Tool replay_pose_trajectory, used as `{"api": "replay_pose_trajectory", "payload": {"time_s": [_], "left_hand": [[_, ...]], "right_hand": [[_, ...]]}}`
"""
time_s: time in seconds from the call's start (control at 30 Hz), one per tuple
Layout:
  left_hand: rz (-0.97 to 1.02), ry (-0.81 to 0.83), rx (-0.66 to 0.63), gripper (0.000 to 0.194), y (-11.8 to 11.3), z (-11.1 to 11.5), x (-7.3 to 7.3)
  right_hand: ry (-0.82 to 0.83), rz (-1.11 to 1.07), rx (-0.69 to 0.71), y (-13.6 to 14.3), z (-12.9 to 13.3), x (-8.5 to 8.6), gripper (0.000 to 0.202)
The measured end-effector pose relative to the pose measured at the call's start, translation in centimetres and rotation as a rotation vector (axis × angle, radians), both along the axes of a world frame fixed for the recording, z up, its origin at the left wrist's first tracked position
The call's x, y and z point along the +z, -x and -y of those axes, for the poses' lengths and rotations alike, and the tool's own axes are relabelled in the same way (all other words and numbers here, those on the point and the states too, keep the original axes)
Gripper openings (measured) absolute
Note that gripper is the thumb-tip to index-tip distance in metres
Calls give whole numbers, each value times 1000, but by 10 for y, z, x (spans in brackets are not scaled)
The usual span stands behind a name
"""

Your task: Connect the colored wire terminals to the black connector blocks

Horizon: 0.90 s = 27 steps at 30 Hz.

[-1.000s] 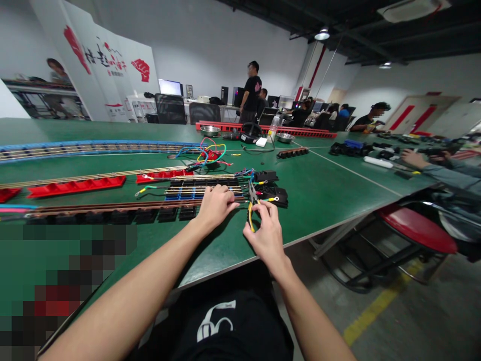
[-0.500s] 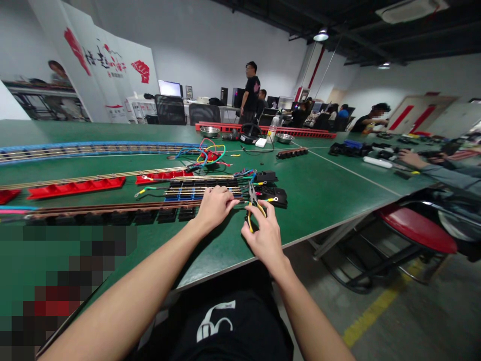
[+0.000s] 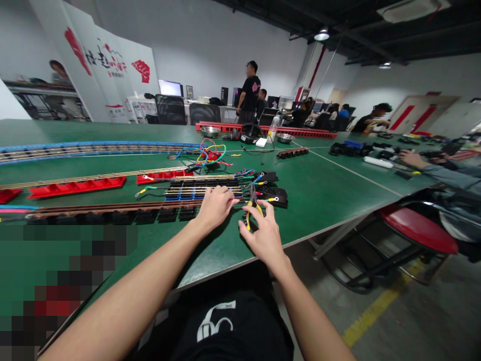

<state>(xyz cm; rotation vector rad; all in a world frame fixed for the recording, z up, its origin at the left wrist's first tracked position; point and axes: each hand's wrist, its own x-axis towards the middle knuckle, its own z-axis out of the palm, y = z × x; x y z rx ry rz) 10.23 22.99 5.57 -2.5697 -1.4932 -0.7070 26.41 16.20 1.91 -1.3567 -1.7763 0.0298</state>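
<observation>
My left hand (image 3: 215, 206) is closed over the right end of the long brown rods (image 3: 124, 205), thumb and forefinger pinched together. Those rods lie on black supports (image 3: 145, 216). In my right hand (image 3: 265, 233) is a pair of pliers (image 3: 253, 199) with yellow-and-black handles, jaws pointing away from me, fingers around the handles. The plier jaws stand just right of my left fingertips, by wires with ring terminals (image 3: 276, 199). Whether the jaws grip anything is too small to tell. Behind my left hand lie brass-coloured rods on a blue-and-black base (image 3: 184, 192).
Red track supports (image 3: 78, 187) and a curved blue track (image 3: 93, 149) lie on the green table (image 3: 323, 195). Farther back are coloured wires (image 3: 214, 156), metal bowls (image 3: 209, 131) and a bottle (image 3: 273, 128). Another person's hand (image 3: 411, 158) is at the right, above a red stool (image 3: 417, 228).
The pliers' handles have tilted slightly, and my right thumb has shifted a little to the left. A blue wire near the jaws has moved slightly right. My left hand stays in place.
</observation>
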Motion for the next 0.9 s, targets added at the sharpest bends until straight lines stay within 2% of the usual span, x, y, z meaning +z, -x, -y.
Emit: {"api": "replay_pose_trajectory", "payload": {"time_s": [0.17,0.37,0.57,0.9], "left_hand": [[0,8,9,28,0,1,1],[-8,24,2,27,0,1,2],[-19,40,11,24,0,2,4],[-12,9,36,25,1,3,3]], "right_hand": [[41,-101,-1,0,1,3,36],[12,-199,34,-8,-1,6,35],[98,-411,83,-13,-3,3,36],[218,-637,181,-24,-14,-3,39]]}}
